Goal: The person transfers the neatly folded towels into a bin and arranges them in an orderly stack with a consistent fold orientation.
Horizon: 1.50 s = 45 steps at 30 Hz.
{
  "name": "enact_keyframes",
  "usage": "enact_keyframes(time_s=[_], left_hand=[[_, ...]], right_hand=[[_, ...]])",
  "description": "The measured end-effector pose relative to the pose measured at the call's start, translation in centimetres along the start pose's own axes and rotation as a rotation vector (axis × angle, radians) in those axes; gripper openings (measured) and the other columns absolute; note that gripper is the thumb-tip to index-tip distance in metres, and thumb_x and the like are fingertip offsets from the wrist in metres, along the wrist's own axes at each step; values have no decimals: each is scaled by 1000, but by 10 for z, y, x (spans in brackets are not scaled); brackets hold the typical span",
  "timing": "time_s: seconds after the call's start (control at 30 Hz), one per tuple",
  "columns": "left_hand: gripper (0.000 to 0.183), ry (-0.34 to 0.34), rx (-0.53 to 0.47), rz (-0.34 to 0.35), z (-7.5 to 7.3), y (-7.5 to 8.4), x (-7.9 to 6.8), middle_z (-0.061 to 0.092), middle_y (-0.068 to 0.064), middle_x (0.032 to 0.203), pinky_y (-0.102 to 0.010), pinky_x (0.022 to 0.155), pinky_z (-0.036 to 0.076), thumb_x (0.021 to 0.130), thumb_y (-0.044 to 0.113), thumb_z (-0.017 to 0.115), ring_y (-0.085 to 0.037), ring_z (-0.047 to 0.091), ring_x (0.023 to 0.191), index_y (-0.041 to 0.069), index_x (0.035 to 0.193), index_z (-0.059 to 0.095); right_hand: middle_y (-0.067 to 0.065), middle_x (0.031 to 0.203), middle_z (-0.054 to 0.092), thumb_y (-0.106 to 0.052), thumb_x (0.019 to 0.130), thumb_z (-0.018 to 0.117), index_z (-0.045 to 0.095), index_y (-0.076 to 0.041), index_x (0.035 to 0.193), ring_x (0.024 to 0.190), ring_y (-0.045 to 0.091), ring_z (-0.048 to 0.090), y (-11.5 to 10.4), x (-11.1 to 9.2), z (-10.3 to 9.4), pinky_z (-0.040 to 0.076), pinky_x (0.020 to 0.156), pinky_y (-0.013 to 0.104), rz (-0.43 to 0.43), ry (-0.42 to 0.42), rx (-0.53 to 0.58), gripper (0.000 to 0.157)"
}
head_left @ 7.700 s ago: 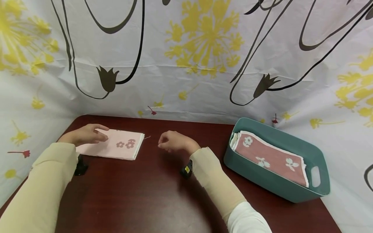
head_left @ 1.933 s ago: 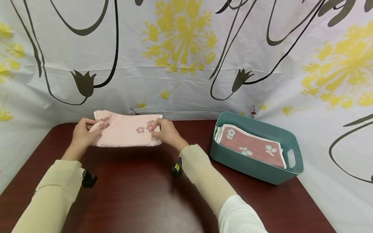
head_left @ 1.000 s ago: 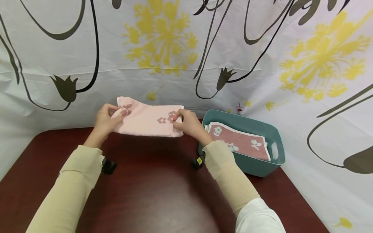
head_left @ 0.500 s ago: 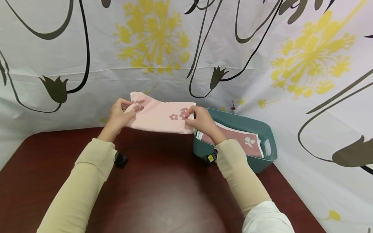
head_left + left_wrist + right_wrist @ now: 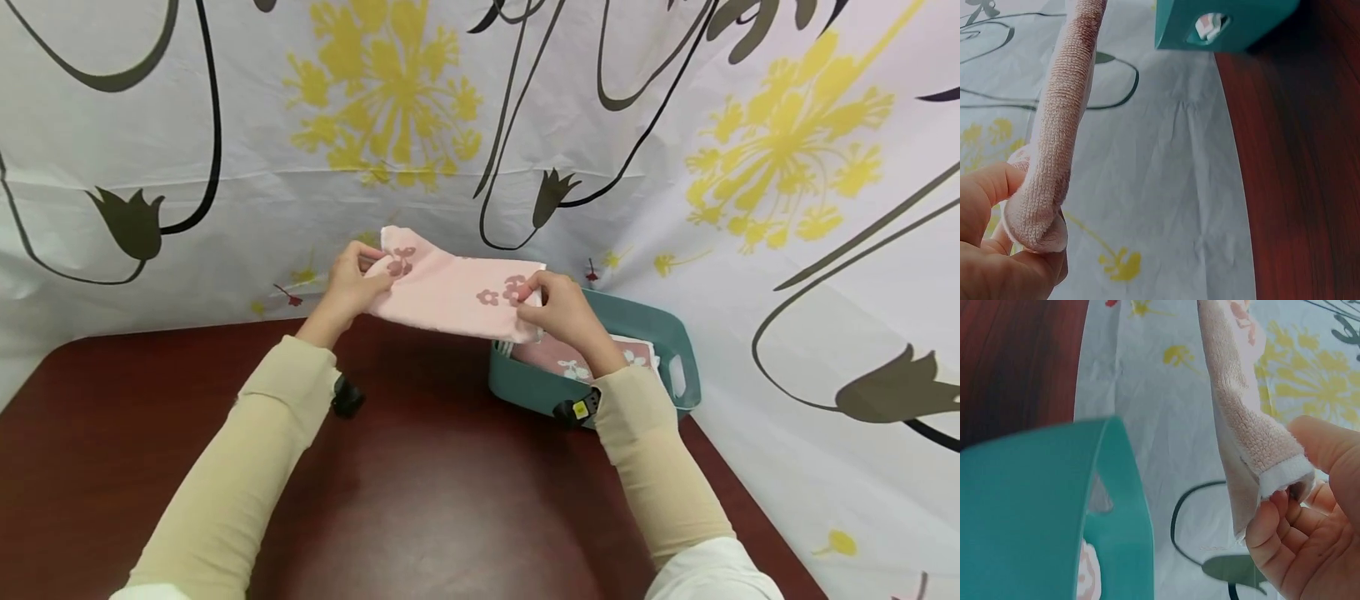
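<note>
A folded pale pink towel (image 5: 450, 292) with darker pink flowers hangs in the air, stretched between both hands. My left hand (image 5: 350, 287) pinches its left end, thumb in front and fingers behind. At the other end, my right hand (image 5: 562, 310) grips the corner between thumb and curled fingers. The right wrist view shows the white hem of the towel (image 5: 1241, 406) at those fingers. Behind and below the right hand stands a teal bin (image 5: 525, 385), holding a folded darker pink towel (image 5: 551, 357) with pale flowers. The right forearm hides part of the bin.
The dark red-brown table (image 5: 420, 483) spreads beneath both arms. A white curtain (image 5: 247, 208) with yellow and grey flower prints hangs along its back and right side. Each wrist carries a small black camera, such as the left wrist camera (image 5: 347, 397).
The pale pink towel lay on the table at the left; both hands have since taken hold of it, lifted it and carried it rightward, where it now overlaps the bin's left rim.
</note>
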<state>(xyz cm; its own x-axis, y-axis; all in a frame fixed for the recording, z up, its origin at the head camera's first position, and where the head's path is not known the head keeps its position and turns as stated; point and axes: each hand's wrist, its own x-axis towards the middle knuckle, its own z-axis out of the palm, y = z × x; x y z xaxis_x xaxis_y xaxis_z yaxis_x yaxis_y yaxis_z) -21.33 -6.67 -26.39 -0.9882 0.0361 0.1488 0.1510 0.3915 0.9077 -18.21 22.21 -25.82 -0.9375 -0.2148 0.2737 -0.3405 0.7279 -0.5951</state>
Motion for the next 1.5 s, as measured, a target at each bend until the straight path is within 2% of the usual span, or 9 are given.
enact_keyframes(time_s=[0.23,0.4,0.63,0.73,0.93,1.23,1.4,1.5], left_hand=[[37,-31,-35,5,29,10,7,46,-16,107,-26,66,43,85,7,60,-23,46,90,-1,118,45],[35,-30,-54,1,52,15,9,49,-16,105,-26,66,44,83,5,60,-24,48,91,-1,115,46],[34,-45,-102,13,82,18,12,50,-12,95,-22,62,44,80,5,63,-21,49,83,-1,111,49],[34,-56,-114,8,93,19,13,51,-13,96,-23,60,44,78,1,62,-21,50,82,0,111,49],[34,-90,-101,4,113,21,16,53,-14,100,-25,63,44,79,3,62,-22,52,85,2,111,50],[34,-124,-97,-1,146,28,17,59,-17,102,-24,61,43,76,2,64,-22,55,85,2,108,52],[34,-164,-95,-14,161,28,18,62,-19,98,-23,55,43,75,1,63,-24,57,77,1,107,52],[35,-192,-68,-20,168,28,20,59,-18,102,-25,58,44,75,3,65,-24,57,82,1,108,52]], right_hand=[[5,56,38,-8,82,63,61,-5,91,49,20,35,18,-14,-18,32,50,32,35,2,-18,10],[5,57,37,-9,84,62,59,-5,93,48,19,34,33,-23,-31,32,50,32,73,-8,-34,11],[5,59,38,-9,84,61,58,-3,96,49,19,33,49,-35,-48,32,49,32,116,-9,-63,13],[6,59,38,-9,84,60,59,-3,95,48,19,33,55,-39,-55,32,49,32,116,-4,-69,13],[5,60,40,-7,83,60,59,-2,94,48,17,35,72,-48,-66,33,49,31,118,3,-96,13],[5,60,38,-6,82,59,59,-1,93,48,17,32,96,-59,-82,32,49,31,166,4,-110,13],[5,60,38,-6,81,61,60,-1,92,49,17,31,105,-65,-89,31,48,31,210,-1,-126,13],[4,59,38,-7,81,61,60,0,93,48,16,32,109,-67,-94,32,48,31,226,-7,-116,14]])
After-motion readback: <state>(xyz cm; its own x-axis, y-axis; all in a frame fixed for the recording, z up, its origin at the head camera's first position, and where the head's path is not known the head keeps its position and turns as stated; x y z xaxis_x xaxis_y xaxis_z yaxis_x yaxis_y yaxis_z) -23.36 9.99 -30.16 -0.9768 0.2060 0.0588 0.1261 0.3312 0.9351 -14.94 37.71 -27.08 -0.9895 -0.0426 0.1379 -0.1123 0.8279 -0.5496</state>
